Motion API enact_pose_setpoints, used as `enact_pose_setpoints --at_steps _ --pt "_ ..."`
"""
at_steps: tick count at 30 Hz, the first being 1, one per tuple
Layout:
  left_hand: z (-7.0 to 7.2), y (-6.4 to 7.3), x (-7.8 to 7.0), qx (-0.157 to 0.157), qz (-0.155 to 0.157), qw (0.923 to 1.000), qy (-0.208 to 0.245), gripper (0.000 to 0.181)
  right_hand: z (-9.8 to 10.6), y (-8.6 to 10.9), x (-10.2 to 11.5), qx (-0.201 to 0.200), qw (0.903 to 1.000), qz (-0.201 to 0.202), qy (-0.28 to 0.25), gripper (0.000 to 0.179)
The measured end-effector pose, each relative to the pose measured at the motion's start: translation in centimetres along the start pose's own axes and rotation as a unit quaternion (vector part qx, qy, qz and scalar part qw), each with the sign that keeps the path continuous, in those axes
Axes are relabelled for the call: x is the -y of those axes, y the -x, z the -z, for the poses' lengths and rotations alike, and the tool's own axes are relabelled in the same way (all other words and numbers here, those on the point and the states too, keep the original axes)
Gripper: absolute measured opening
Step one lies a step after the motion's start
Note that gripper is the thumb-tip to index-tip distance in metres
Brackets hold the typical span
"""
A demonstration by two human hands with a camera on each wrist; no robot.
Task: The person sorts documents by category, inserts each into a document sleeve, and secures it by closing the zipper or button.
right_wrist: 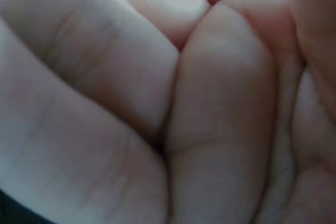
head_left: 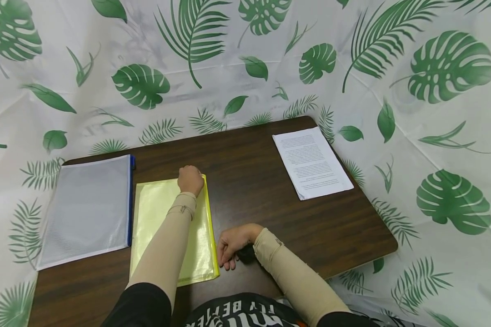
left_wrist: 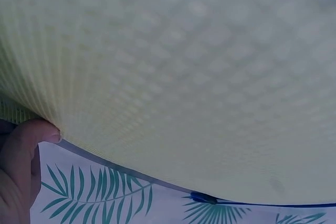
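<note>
A yellow mesh zip pouch (head_left: 202,245) lies flat on the table in the head view, its bright yellow zip edge on the right. My left hand (head_left: 190,180) grips the pouch's top right corner. In the left wrist view the left thumb (left_wrist: 39,132) presses on the blurred mesh, close to the lens. Low on the right edge, my right hand (head_left: 235,245) has its curled fingertips at the zip edge, seeming to pinch it; the exact part is hidden. Only curled fingers (right_wrist: 220,114) fill the right wrist view.
A clear mesh pouch (head_left: 90,209) with a blue zip edge lies left of the yellow one. Printed sheets of paper (head_left: 311,161) lie at the table's right. The brown table (head_left: 245,172) meets a leaf-patterned curtain (head_left: 229,72) behind and to the right.
</note>
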State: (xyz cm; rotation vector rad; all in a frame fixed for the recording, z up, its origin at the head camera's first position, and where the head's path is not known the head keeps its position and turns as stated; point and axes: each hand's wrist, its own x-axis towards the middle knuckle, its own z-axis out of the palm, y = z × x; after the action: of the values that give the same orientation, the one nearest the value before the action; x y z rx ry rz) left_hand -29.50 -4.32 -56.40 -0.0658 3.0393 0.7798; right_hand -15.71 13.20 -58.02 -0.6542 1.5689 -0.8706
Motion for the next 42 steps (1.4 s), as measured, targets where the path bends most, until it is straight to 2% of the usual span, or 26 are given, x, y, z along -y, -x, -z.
enact_pose_setpoints --at_steps 12,22,42 --pt "-0.5 -0.2 0.5 0.006 0.004 1.0000 -0.003 0.024 -0.4 0.0 -0.3 -0.004 1.0000 0.001 -0.009 0.016" --pt "0.0 0.1 -0.1 -0.002 -0.004 1.0000 -0.002 0.024 -1.1 0.2 0.1 0.014 0.9994 -0.031 -0.009 0.015" --pt "-0.2 -0.3 0.1 -0.005 0.000 1.0000 -0.004 0.025 -1.4 0.5 -0.1 0.007 0.9998 -0.011 -0.013 0.016"
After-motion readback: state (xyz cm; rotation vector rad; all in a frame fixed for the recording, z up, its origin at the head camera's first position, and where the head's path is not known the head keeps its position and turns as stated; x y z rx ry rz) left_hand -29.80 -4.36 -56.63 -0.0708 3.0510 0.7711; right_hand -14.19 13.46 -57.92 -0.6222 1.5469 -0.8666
